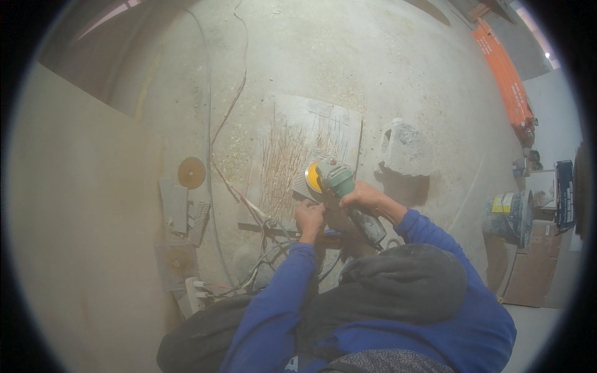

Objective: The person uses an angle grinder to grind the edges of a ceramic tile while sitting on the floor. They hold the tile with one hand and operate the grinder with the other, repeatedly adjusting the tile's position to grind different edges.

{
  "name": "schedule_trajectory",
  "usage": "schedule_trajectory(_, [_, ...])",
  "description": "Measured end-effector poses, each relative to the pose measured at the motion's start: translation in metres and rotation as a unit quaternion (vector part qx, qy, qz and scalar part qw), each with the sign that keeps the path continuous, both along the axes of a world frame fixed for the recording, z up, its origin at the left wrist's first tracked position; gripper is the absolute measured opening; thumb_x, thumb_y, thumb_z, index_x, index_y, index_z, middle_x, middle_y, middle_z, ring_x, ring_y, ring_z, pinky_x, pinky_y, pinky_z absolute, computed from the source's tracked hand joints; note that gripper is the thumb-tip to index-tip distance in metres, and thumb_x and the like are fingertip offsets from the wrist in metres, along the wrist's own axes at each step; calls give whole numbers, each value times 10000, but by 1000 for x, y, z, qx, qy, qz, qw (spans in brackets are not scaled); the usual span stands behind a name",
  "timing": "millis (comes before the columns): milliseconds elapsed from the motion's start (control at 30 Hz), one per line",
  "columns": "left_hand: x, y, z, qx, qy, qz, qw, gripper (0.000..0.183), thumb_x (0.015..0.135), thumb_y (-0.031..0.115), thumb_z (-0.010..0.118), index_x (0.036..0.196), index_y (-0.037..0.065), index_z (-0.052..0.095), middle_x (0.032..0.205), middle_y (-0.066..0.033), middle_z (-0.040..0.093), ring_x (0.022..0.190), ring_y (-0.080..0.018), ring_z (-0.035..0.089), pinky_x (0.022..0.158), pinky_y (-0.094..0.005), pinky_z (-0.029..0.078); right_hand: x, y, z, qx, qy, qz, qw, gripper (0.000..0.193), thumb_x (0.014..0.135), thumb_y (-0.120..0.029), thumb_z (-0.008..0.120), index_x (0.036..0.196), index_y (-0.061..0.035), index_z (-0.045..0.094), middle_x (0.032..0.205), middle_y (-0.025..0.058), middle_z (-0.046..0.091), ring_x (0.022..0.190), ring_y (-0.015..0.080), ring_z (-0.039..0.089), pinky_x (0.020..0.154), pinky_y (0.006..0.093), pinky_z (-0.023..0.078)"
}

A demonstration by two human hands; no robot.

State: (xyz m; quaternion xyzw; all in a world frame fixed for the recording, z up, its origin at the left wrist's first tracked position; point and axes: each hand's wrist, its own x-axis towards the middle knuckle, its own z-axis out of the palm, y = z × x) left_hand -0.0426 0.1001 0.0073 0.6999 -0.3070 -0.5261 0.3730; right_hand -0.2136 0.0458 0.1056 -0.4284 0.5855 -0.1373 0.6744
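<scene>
My right hand (367, 198) is wrapped round the body of a green and grey angle grinder (336, 175). Its yellow disc (313, 177) stands on edge at the left of the tool head, over a small grey ribbed tile piece (300, 185). Close below the disc, my left hand (310, 219) is closed, its fingertips gripping the near edge of that piece. Whether the disc touches the piece I cannot tell. Beneath them lies a flat grey board (345, 118) scored with many cut lines. Dust hazes the view.
A rough concrete block (407, 149) sits right of the board. To the left lie a brown disc (191, 173), tile offcuts (174, 205) and a power strip (196, 293). Cables (211, 143) run along the floor. A dirty bucket (511, 219) and orange box (505, 74) stand at right.
</scene>
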Motion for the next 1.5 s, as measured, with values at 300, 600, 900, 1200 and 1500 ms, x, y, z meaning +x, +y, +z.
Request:
schedule_trajectory(300, [-4, 1, -16, -36, -38, 7, 999, 256, 752, 170, 843, 763, -7, 658, 722, -112, 719, 671, -181, 672, 646, -346, 503, 7, 3, 3, -22, -25, -2, 999, 508, 698, -119, 737, 1171, 33, 628, 1050, 88, 644, 929, 193, 587, 826, 317, 466])
schedule_trajectory(600, [-28, 7, -20, -13, 184, 145, 972, 208, 857, 73, 774, 795, -5, 591, 751, -98, 698, 673, -150, 639, 617, -303, 493, -8, -7, 18, -80, 66, 22, 994, 513, 673, -177, 767, 1128, 32, 653, 998, 113, 691, 899, 198, 638, 813, 345, 512])
schedule_trajectory(900, [-33, 2, -17, 74, 127, 126, 981, 291, 885, 284, 761, 872, 1, 696, 813, -96, 725, 736, -206, 678, 704, -366, 515, -11, -15, 20, -119, 132, 89, 980, 523, 671, -240, 754, 1106, 35, 657, 950, 150, 703, 878, 242, 659, 815, 357, 518])
schedule_trajectory(1200, [-34, 2, -32, 92, -10, 92, 991, 332, 857, 373, 761, 876, 43, 730, 841, -128, 737, 818, -286, 699, 750, -416, 503, 1, -26, 23, -76, 125, 112, 983, 459, 661, -186, 772, 1043, 43, 661, 925, 125, 688, 839, 209, 641, 779, 344, 512])
schedule_trajectory(1500, [-32, 0, -8, 101, -3, 106, 989, 230, 806, 227, 760, 886, 11, 756, 822, -117, 736, 776, -213, 680, 720, -378, 504, 8, -33, 25, -39, 152, 112, 981, 418, 647, -163, 777, 998, 25, 650, 910, 99, 664, 810, 193, 616, 733, 338, 499])
